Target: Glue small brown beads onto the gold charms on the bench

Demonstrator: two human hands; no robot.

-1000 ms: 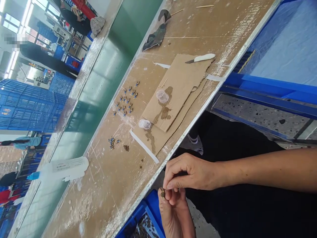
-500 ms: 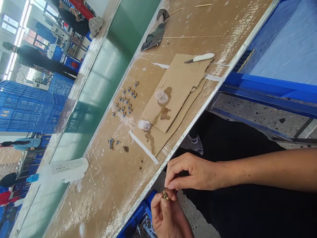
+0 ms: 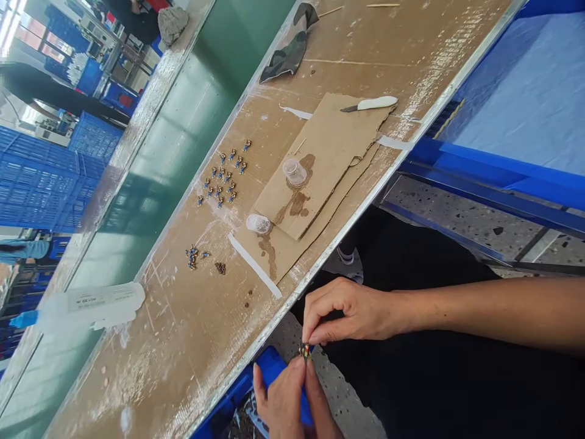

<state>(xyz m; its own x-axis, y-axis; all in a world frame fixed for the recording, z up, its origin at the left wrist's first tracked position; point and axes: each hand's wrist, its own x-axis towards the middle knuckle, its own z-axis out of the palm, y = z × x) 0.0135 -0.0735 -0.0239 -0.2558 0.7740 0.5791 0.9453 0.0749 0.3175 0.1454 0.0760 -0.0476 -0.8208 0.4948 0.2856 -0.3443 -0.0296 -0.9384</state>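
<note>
Just off the near edge of the brown workbench (image 3: 192,341), both my hands pinch one tiny multicoloured figure piece (image 3: 305,351). My right hand (image 3: 347,312) comes in from the right, its fingertips closed on the top of the piece. My left hand (image 3: 287,399) rises from the bottom edge, thumb and forefinger closed on the piece from below. Beneath my left hand is a blue bin (image 3: 237,402) holding small dark parts. Several small blue figures (image 3: 222,178) stand in rows on the bench, with a smaller cluster (image 3: 192,256) and tiny brown bits (image 3: 220,267) nearer.
Two cardboard sheets (image 3: 320,164) carry stains, two clear little cups (image 3: 295,172) and a white-handled knife (image 3: 370,104). A camouflage cloth (image 3: 290,46) lies farther back, a white bottle (image 3: 86,302) lies on the green conveyor (image 3: 173,152). Blue crates and other people are at the far left.
My left hand has dropped lower and now holds the piece from below with fingertips. The right hand stays pinched on it. The view has shifted slightly.
</note>
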